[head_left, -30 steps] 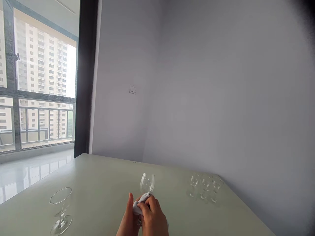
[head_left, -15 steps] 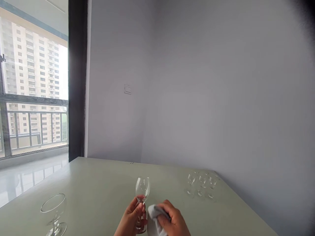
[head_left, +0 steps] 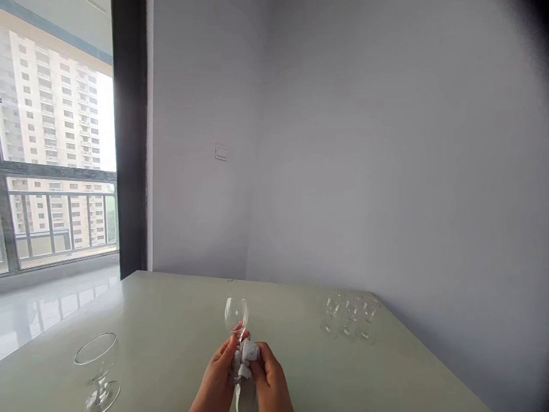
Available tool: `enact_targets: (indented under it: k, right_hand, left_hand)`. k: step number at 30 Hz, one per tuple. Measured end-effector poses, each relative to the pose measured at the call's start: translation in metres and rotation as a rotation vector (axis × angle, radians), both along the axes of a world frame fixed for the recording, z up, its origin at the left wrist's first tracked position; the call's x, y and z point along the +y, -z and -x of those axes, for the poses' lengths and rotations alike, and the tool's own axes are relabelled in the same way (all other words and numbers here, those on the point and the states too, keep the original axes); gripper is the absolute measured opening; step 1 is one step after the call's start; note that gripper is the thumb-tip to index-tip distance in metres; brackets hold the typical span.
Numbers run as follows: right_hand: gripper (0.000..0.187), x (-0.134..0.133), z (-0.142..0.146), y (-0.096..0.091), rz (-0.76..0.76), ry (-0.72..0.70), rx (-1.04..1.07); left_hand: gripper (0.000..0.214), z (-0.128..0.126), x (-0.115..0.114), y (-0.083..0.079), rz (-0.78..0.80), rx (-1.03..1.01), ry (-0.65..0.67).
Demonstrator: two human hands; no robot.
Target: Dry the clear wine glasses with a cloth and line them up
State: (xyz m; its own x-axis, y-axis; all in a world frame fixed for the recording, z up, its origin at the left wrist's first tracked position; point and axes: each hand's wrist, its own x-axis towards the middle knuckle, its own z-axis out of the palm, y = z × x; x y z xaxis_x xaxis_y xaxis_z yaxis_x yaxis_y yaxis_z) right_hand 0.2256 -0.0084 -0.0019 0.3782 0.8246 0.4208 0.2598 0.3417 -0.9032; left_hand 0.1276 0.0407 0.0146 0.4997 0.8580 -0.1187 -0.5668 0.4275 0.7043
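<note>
My left hand [head_left: 218,379] pinches the stem of a small clear wine glass [head_left: 235,316], held upright above the pale green table [head_left: 171,320]. My right hand [head_left: 271,382] is closed on a crumpled grey-white cloth [head_left: 245,357] and presses it against the stem just below the bowl. Both hands meet at the bottom centre of the view. The foot of the glass is hidden behind the hands and cloth.
A wider stemmed glass [head_left: 98,369] stands at the left front of the table. Three small glasses [head_left: 349,316] stand in a row near the grey wall on the right. A large window [head_left: 55,160] with a dark frame lies to the left.
My right hand has brought the cloth back from beside the glass onto its stem. The view has shifted slightly to the right.
</note>
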Motion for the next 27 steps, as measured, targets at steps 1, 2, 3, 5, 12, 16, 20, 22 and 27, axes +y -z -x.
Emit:
enact_targets:
  k: [1, 2, 3, 5, 12, 16, 20, 22, 27]
  right_hand:
    - [0.019, -0.002, -0.005, -0.001, 0.023, 0.021, -0.074]
    - [0.019, -0.004, -0.011, -0.002, 0.046, 0.052, -0.138]
    - [0.020, -0.006, -0.017, -0.002, 0.065, 0.092, -0.184]
    - [0.021, -0.008, -0.026, -0.002, 0.089, 0.157, -0.222]
    - [0.014, -0.002, 0.003, 0.004, -0.146, 0.231, -0.275]
    - [0.027, 0.004, 0.025, 0.007, -0.238, 0.257, -0.461]
    - [0.025, 0.007, 0.027, 0.014, -0.295, 0.236, -0.687]
    - [0.024, 0.006, 0.023, 0.014, -0.317, 0.209, -0.772]
    - [0.027, 0.002, -0.004, -0.002, -0.301, 0.141, -0.987]
  left_hand:
    - [0.033, 0.002, 0.002, -0.003, 0.019, -0.005, -0.005]
    - [0.031, 0.004, 0.004, -0.005, 0.042, -0.020, -0.011]
    - [0.028, 0.006, 0.006, -0.006, 0.070, -0.042, -0.020]
    - [0.023, 0.008, 0.012, -0.005, 0.126, -0.106, -0.049]
    - [0.025, 0.006, 0.011, 0.001, 0.176, -0.139, -0.063]
    - [0.040, 0.005, 0.001, 0.000, 0.167, -0.127, 0.065]
    - [0.038, 0.007, 0.000, -0.002, 0.142, -0.160, 0.098]
    - [0.036, 0.009, 0.001, -0.005, 0.104, -0.110, 0.031]
    - [0.032, 0.012, 0.002, -0.014, 0.081, -0.088, 0.019]
